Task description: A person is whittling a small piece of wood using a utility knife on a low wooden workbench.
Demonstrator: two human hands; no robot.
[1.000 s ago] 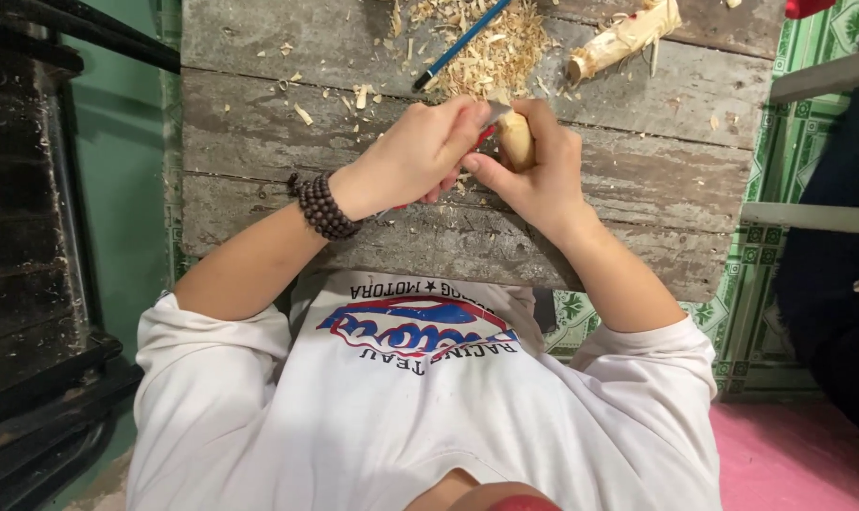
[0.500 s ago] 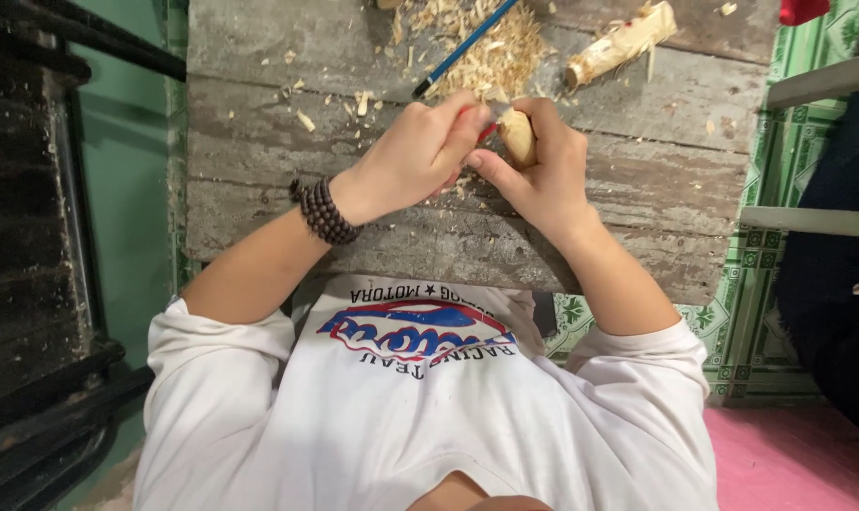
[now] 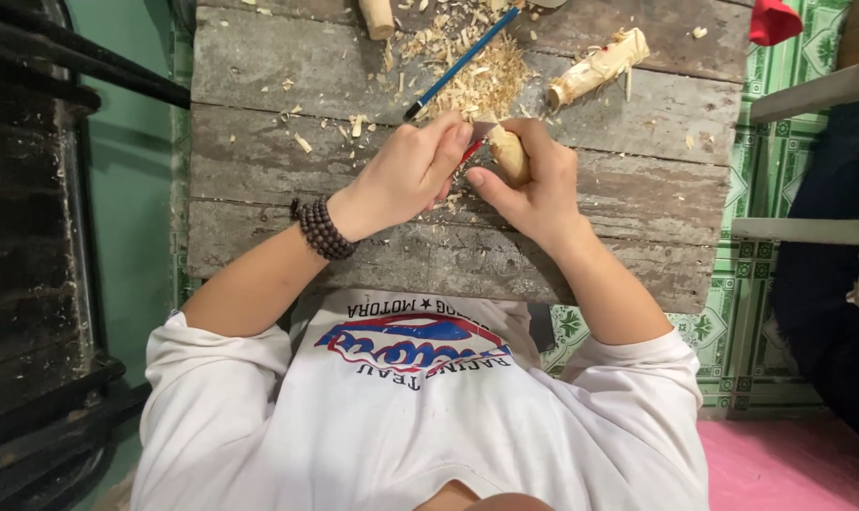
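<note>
**Knife on a small wood piece, mid-cut over the bench**

Nearest the camera, at 6 o'clock, is the person's white shirt (image 3: 259,435). Its chest print (image 3: 415,345) is the only label in view: a red and blue oval emblem with an arc of dark lettering above it, seen upside down. No package or sign shows anywhere.

A dark beaded bracelet (image 3: 320,227) sits on the left wrist. Above it, the left hand (image 3: 406,175) has its grip curled shut on a knife (image 3: 477,137). Only a bit of red handle and a pale blade tip show past the fingers.

The right hand (image 3: 538,180) touches the left, just at 3 o'clock of it. Its grip is wrapped round a small pale wood piece (image 3: 510,151), held over the middle of the grey plank bench (image 3: 259,218). The blade meets the piece's upper end.

This looks like a whittling stroke in progress. The next cut seems to call for a firm hold on the piece, a shallow blade angle, and the right thumb kept out of the edge's path.

Further off, towards 12 o'clock:
- A blue pencil (image 3: 458,66) lies slantwise across a heap of wood shavings (image 3: 491,85).
- At 1 o'clock of the hands is a pale, roughly carved stick (image 3: 600,66).
- At the far edge stands a short wood stub (image 3: 377,14).
- At the 2 o'clock corner lies something red (image 3: 775,21), too cropped to identify.
</note>
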